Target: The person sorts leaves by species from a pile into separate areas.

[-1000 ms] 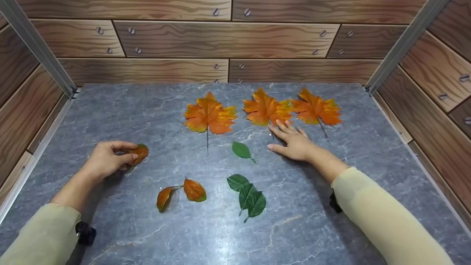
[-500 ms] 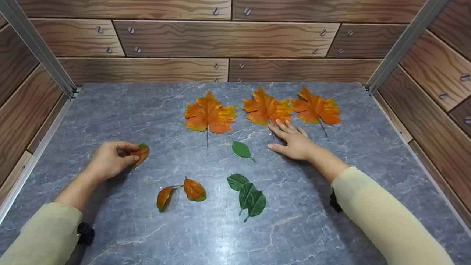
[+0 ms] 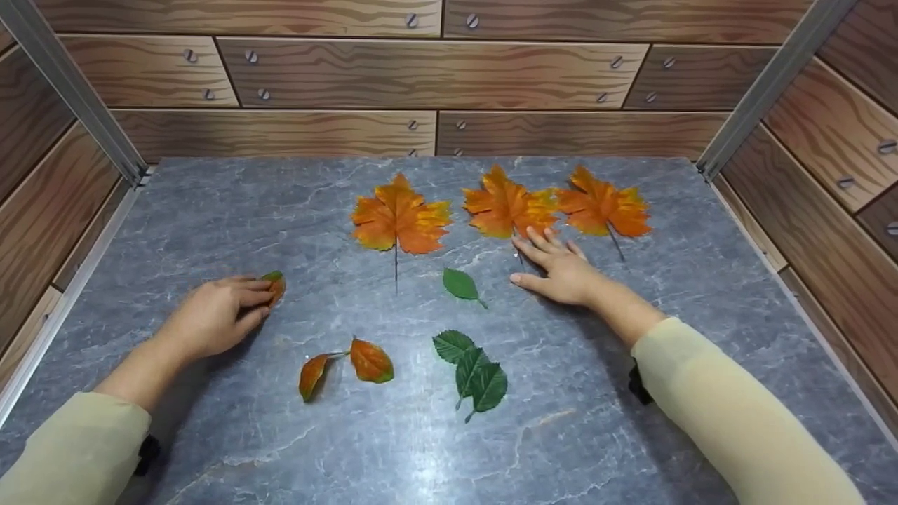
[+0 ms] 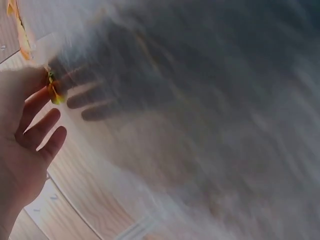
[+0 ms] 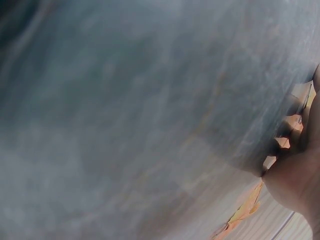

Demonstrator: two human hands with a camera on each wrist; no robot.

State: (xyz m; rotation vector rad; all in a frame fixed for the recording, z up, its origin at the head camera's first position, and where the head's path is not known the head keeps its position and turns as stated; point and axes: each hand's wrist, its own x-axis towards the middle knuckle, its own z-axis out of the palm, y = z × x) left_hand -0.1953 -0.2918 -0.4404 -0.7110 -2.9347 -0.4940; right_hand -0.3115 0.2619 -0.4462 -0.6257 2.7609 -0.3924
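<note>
We inspect a wood-grain backdrop [image 3: 421,73] and the grey marbled tabletop [image 3: 224,210] before it.
Along the far side we note the left maple leaf [image 3: 400,214], standing apart, then the middle maple leaf [image 3: 501,207] and the right maple leaf [image 3: 603,207], whose edges meet. The left hand [image 3: 217,315], at the tabletop's left, has its fingertips over a rust-and-green leaf [image 3: 277,286]; we cannot tell whether thumb and fingers pinch it. The right hand [image 3: 561,273] lies spread, fingertips touching the lower edge of the middle maple leaf. Nearer us, three dark green serrated leaves [image 3: 471,372] overlap. To their left we find two orange-green leaves [image 3: 372,361] meeting at a stem. Smallest, one smooth green leaf [image 3: 460,284] lies between the maple leaves and the serrated ones.
</note>
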